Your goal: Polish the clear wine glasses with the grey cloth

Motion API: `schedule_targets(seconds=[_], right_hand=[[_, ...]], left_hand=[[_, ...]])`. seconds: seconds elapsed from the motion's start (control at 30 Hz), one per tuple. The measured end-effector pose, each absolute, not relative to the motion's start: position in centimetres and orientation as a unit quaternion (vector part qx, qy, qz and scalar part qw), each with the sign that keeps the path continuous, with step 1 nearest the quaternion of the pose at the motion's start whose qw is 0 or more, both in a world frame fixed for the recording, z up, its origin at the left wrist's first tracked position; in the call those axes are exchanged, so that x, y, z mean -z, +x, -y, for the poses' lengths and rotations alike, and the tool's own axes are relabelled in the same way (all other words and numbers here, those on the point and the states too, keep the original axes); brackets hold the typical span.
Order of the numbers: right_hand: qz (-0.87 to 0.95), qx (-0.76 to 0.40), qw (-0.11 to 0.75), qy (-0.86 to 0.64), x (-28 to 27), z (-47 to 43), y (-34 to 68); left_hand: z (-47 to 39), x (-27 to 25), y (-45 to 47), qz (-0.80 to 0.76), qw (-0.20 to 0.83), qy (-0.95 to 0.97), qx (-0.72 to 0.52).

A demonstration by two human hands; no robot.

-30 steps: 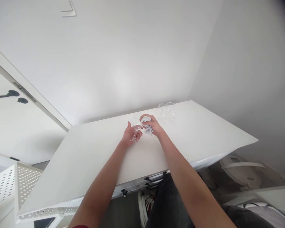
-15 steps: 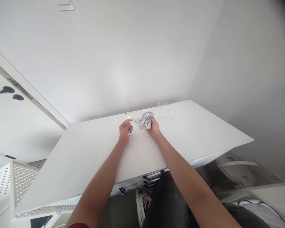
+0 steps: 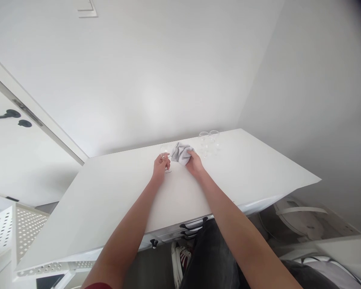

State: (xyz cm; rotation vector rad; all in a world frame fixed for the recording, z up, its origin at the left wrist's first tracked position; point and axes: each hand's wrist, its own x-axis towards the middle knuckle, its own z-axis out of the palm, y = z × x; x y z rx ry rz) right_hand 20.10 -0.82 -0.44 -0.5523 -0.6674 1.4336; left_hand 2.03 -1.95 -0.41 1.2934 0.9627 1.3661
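Note:
My left hand (image 3: 161,163) is closed around the stem of a clear wine glass (image 3: 164,149). The bowl shows above my fingers and the round foot below them, and the glass looks upright. In my right hand (image 3: 194,162) is a bunched light grey cloth (image 3: 180,152), pinched between thumb and fingers. The cloth hangs just right of the glass; whether the two touch I cannot tell. Several more clear stemmed glasses (image 3: 209,140) stand together to the right of my right hand, close to the wall.
All of this is on a white tabletop (image 3: 114,188) against a white wall (image 3: 156,72). Black handles (image 3: 194,225) stick out under its front edge. A white door (image 3: 15,152) is at the left, a white perforated unit (image 3: 27,228) at lower left, and a white chair (image 3: 301,216) at lower right.
The cloth has shifted slightly left toward the glass and bunched into a different shape. My left hand and the glass have moved a little to the right. The other glasses stay put.

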Motion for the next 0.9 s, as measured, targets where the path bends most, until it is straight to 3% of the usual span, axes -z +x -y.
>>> schedule_targets(seconds=[0.43, 0.7, 0.9], right_hand=[[0.404, -0.663, 0.591, -0.22, -0.9, 2.5, 20.2], [0.376, -0.681, 0.576, -0.251, -1.0, 2.2, 21.1], [0.443, -0.689, 0.482, -0.313, -0.2, 2.2, 20.9]], left_hand=[[1.6, 0.6, 2.4, -0.425, 0.491, 0.507, -0.567], [1.6, 0.2, 2.1, -0.419, 0.474, 0.465, -0.62], [1.8, -0.1, 1.7, -0.404, 0.469, 0.427, -0.659]])
